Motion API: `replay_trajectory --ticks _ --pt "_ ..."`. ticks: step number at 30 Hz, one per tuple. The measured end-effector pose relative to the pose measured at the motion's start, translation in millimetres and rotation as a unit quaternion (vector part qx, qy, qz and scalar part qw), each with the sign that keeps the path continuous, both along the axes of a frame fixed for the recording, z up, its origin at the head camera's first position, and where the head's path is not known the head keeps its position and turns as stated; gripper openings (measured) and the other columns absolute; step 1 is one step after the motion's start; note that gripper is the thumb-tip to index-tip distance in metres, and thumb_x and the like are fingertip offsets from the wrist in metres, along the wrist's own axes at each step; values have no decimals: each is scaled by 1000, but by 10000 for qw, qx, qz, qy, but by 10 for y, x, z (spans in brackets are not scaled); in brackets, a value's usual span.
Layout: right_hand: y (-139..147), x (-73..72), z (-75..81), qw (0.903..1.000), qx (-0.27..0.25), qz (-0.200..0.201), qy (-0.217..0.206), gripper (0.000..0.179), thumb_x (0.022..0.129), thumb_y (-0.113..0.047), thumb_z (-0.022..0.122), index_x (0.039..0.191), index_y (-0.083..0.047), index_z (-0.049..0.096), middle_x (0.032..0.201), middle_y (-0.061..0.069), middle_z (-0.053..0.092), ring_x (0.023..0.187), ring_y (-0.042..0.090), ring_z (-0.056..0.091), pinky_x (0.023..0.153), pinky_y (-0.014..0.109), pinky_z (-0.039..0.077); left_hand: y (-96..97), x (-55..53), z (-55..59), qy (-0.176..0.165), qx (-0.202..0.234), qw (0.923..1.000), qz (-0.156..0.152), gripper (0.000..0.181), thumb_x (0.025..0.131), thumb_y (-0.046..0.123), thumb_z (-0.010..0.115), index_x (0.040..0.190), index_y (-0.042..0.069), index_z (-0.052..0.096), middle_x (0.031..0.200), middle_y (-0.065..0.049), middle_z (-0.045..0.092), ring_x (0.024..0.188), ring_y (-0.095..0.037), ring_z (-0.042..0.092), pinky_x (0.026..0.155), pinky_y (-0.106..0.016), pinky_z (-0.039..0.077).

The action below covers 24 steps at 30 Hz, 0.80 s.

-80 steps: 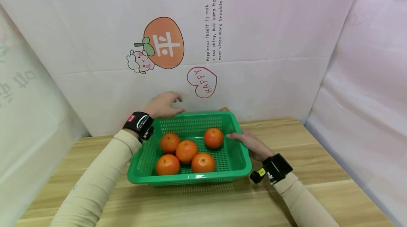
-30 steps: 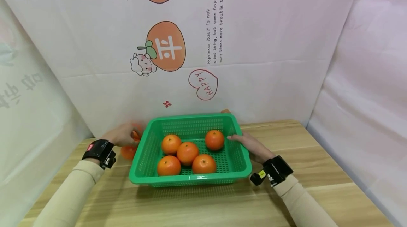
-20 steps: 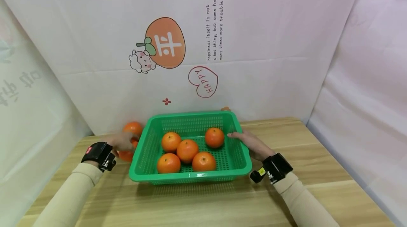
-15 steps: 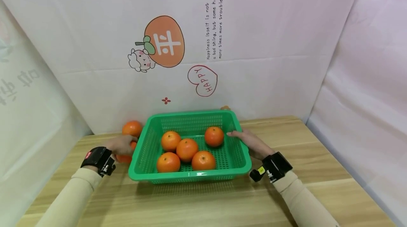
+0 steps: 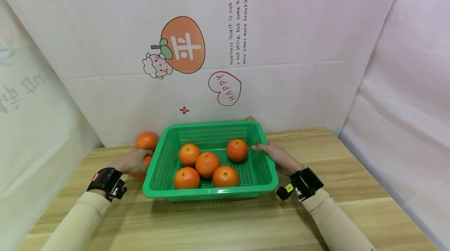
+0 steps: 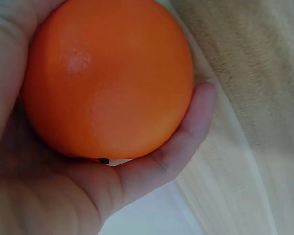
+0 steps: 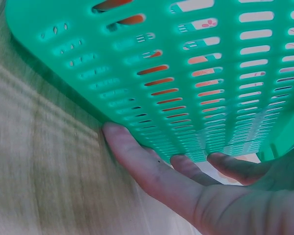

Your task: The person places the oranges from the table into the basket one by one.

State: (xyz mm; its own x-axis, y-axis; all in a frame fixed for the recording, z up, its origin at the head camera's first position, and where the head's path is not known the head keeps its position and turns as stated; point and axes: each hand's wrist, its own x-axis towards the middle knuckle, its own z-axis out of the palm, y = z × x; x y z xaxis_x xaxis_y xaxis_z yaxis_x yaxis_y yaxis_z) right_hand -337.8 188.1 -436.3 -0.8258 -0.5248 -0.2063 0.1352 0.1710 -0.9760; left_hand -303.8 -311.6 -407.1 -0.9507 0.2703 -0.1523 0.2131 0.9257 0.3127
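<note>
On the table, left of the green plastic basket [image 5: 211,193], my left hand [image 5: 131,162] grips an orange [image 5: 140,176] from above. The left wrist view shows this orange [image 6: 110,81] large between curled thumb and fingers. A second orange [image 5: 146,141] sits just behind that hand, close to the basket's back left corner. My right hand [image 5: 279,159] holds the basket's right side, thumb over the rim. From the right wrist view, fingers [image 7: 152,171] press the slotted outer wall. Several oranges [image 5: 207,164] lie inside, four-sided green walls around them, one orange [image 5: 237,150] apart towards the right.
A wooden table [image 5: 218,227] carries everything. Behind the basket rises a white printed cloth [image 5: 281,95], near its back rim. More white cloth [image 5: 397,126] hangs at the right, and another sheet [image 5: 38,134] at the left.
My left hand has come from behind the basket's back rim to its left side and now grips an orange there. The right hand and basket have hardly moved.
</note>
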Motion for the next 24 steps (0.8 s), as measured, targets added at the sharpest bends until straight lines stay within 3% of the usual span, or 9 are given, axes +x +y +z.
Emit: replay_trajectory --ticks 5,9,19,24 --pt "-10 -3 -7 10000 -28 60 4 82 106 -37 52 169 -8 7 155 33 48 131 47 63 96 52 63 -45 23 -50 100 174 9998 -80 25 85 23 78 107 13 72 103 -4 72 89 -19 61 83 -38 54" --pt "-8 -8 -5 10000 -17 26 14 82 106 -37 52 169 -8 7 154 33 48 131 46 63 96 52 63 -68 20 -73 115 339 9993 -103 31 83 26 81 110 13 72 107 -3 73 93 -18 64 84 -38 55" --pt "-11 19 -30 9998 -109 135 20 79 107 -37 52 168 -4 14 153 33 50 131 47 63 97 53 62 -48 68 37 -292 444 9978 -394 42 75 25 88 112 10 72 106 -3 74 92 -17 63 80 -36 55" --pt "-6 9 -24 9999 -103 88 62 77 107 -36 51 168 -6 14 153 32 50 131 48 63 96 54 62 -67 63 75 -268 398 9976 -499 46 72 26 90 112 11 73 111 -3 74 98 -18 64 85 -38 56"
